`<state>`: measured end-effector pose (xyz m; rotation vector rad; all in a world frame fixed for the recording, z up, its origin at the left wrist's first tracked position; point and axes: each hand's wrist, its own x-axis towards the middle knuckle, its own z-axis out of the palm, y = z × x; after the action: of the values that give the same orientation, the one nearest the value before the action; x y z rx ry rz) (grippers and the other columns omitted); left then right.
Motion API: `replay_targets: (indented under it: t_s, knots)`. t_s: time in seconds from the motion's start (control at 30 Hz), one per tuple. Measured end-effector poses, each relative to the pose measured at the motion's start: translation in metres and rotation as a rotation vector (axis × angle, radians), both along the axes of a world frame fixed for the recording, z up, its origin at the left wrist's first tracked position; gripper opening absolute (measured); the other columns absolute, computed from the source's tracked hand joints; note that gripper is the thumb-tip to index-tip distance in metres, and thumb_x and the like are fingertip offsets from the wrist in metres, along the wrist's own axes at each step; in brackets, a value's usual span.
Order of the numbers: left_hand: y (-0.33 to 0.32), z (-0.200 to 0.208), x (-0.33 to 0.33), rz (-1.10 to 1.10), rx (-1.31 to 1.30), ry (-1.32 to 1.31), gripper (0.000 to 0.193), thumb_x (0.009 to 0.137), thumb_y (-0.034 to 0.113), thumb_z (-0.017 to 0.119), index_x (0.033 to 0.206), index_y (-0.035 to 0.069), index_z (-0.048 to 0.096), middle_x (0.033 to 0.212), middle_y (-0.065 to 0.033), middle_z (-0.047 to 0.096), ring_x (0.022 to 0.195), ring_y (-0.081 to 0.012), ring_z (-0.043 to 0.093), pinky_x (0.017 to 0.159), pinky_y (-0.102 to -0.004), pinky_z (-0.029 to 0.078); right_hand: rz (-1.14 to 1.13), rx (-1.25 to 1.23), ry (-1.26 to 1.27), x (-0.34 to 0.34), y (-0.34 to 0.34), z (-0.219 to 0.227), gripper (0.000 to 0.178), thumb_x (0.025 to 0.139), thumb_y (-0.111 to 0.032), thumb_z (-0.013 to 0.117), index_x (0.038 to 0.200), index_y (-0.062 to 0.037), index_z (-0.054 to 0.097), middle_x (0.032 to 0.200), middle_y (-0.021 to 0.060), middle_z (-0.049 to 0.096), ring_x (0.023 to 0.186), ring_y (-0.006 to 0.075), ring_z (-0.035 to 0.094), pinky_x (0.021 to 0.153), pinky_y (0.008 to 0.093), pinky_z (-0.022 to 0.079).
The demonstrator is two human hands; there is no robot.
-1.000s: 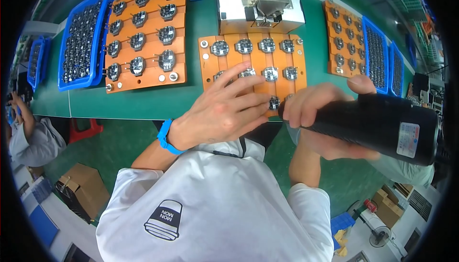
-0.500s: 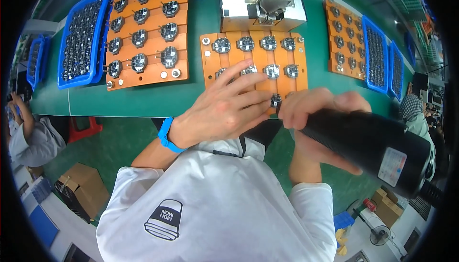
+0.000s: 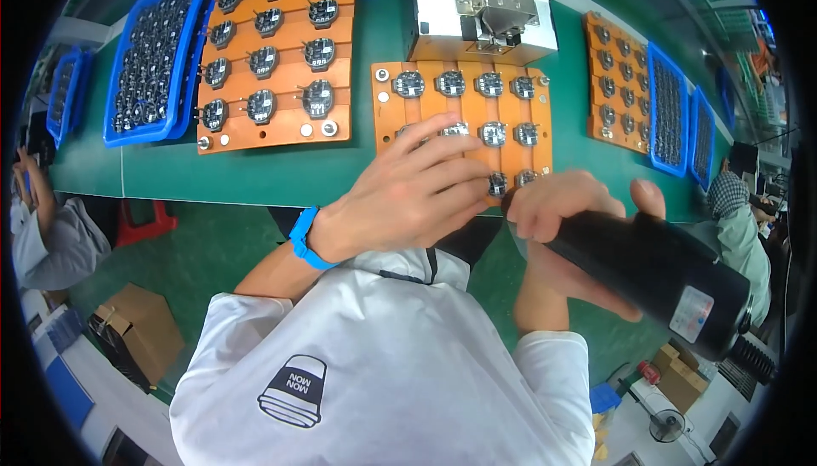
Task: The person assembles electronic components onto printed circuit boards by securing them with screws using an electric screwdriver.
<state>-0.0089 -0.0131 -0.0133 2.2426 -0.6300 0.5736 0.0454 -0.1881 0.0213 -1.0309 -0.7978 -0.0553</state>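
At the near edge of the green workbench (image 3: pixel 247 175), in the head view, a slotted orange fixture plate (image 3: pixel 385 117) lies directly in front of the person. The right hand (image 3: pixel 562 198) is wrapped firmly round a black power screwdriver (image 3: pixel 655 274), whose body slants to the right and whose working end points left toward the near row. The left hand (image 3: pixel 417 194) grips nothing that shows: it lies spread over the plate's near left part, its fingertips beside a near-row circuit module (image 3: pixel 498 183). Whether the screwdriver's tip touches that module cannot be told, since the right fingers cover it. Every seat in view on the plate is filled, so loading looks finished there; which modules are already fastened cannot be read at this size, and the seats under the left hand are hidden. Judging by the tool's position, the near row is where the work stands. The modules are small, dark and roundish, with pale, shiny patches on top, set flat in straight rows. Farther left, a larger orange fixture (image 3: pixel 285 132) is filled with similar parts, their thin leads sticking out sideways, next to a blue tray (image 3: pixel 145 137) heaped with more small dark pieces. Just beyond the near plate stands a boxy silver machine (image 3: pixel 506 6).
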Motion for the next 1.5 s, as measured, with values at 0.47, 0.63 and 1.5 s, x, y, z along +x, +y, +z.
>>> replay_targets:
  t_s: [0.47, 0.63, 1.5]
  knots:
    - [0.002, -0.008, 0.006, 0.016, -0.239, -0.010, 0.032, 0.070, -0.006, 0.066, 0.102, -0.002, 0.061, 0.098, -0.0134, 0.062, 0.105, -0.0328, 0.058, 0.097, -0.0485, 0.048, 0.041, 0.046, -0.097, 0.006, 0.002, -0.003, 0.102, 0.077, -0.086, 0.039, 0.145, -0.0123, 0.025, 0.065, 0.0125, 0.052, 0.047, 0.0231, 0.050, 0.041, 0.0357, 0.046]
    - [0.002, -0.005, 0.005, 0.034, -0.228, -0.012, 0.032, 0.070, -0.005, 0.066, 0.101, -0.002, 0.061, 0.098, -0.0136, 0.062, 0.105, -0.0325, 0.058, 0.097, -0.0478, 0.048, -0.060, 0.026, -0.018, 0.000, 0.006, 0.001, 0.107, 0.075, -0.087, 0.038, 0.148, -0.0133, 0.013, 0.066, 0.0134, 0.052, 0.047, 0.0233, 0.050, 0.041, 0.0362, 0.047]
    - [-0.001, -0.008, 0.002, 0.074, -0.233, -0.047, 0.028, 0.078, -0.002, 0.062, 0.105, -0.001, 0.059, 0.094, -0.0130, 0.063, 0.108, -0.0325, 0.058, 0.096, -0.0459, 0.048, -0.139, 0.005, -0.140, -0.006, 0.010, -0.005, 0.103, 0.079, -0.085, 0.035, 0.149, -0.0132, 0.014, 0.068, 0.0119, 0.051, 0.048, 0.0210, 0.049, 0.043, 0.0340, 0.048]
